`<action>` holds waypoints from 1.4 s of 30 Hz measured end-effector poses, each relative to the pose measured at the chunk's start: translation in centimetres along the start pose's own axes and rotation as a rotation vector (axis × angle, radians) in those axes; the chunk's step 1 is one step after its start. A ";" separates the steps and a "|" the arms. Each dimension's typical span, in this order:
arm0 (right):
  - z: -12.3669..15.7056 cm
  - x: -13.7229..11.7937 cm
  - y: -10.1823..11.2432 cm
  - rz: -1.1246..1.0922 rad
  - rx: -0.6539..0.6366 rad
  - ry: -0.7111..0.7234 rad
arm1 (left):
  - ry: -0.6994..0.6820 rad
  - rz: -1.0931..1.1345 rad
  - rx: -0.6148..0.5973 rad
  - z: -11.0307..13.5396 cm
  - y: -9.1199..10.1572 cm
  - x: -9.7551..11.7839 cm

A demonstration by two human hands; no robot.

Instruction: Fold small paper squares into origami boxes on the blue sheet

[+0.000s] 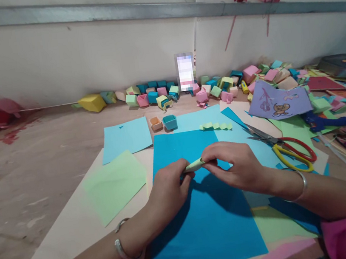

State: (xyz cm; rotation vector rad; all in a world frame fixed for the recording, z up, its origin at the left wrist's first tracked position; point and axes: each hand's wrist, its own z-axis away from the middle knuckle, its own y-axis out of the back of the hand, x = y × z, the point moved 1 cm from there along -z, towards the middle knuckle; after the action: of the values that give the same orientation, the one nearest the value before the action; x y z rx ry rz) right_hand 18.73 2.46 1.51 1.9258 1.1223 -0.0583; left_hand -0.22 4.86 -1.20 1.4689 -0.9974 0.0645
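Between my two hands is a narrow piece of pale green paper [195, 165], folded or rolled, above a blue sheet [206, 227]. My left hand [171, 185] pinches its left end between thumb and fingers. At the other end, my right hand [234, 166] grips it with thumb and forefinger. Just beyond the hands lies a zigzag-folded light green strip [216, 126]. Two small open paper boxes, one peach [156, 123] and one teal [170, 122], sit past the blue sheet's far edge. Scissors [286, 148] with red and yellow handles rest right of my right hand.
Many small folded paper boxes [153, 97] line the wall. A phone [186, 72] with a blurred screen stands among them. Light blue [126, 139] and green sheets [116, 186] lie to the left. A blue glue gun [326, 121] and a purple drawn-on paper [280, 99] are at right.
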 end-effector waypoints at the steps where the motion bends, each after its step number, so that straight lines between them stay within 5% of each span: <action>1: 0.0 -0.1 -0.1 -0.003 0.005 -0.002 | 0.021 0.021 -0.009 0.0 -0.1 0.0; 7: 0.1 -0.1 -0.2 0.037 0.019 0.066 | 0.109 0.292 -0.163 0.0 -0.2 0.0; 17: 0.3 -0.1 -0.4 0.040 0.086 0.091 | 0.054 0.324 -0.134 0.0 -0.1 0.3; 23: 0.6 -0.1 -0.5 -0.046 0.103 -0.091 | 0.161 0.427 -0.206 0.2 -0.3 0.6; 31: -0.1 0.2 -0.3 -0.167 -0.118 -0.211 | 0.399 0.800 -0.355 0.2 -1.1 0.5; 36: -0.2 0.2 -0.4 -0.151 -0.087 -0.231 | 0.488 0.841 -0.436 0.2 -0.9 1.1; 42: -0.4 2.7 -0.6 -0.108 -0.040 -0.456 | 0.593 0.773 -0.472 -0.8 0.1 0.2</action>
State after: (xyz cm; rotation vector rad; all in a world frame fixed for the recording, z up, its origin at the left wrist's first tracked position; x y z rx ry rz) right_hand 19.76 4.73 0.21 1.6983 0.9065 -0.5042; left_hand 0.25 5.40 -0.84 0.5153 -0.9399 0.7288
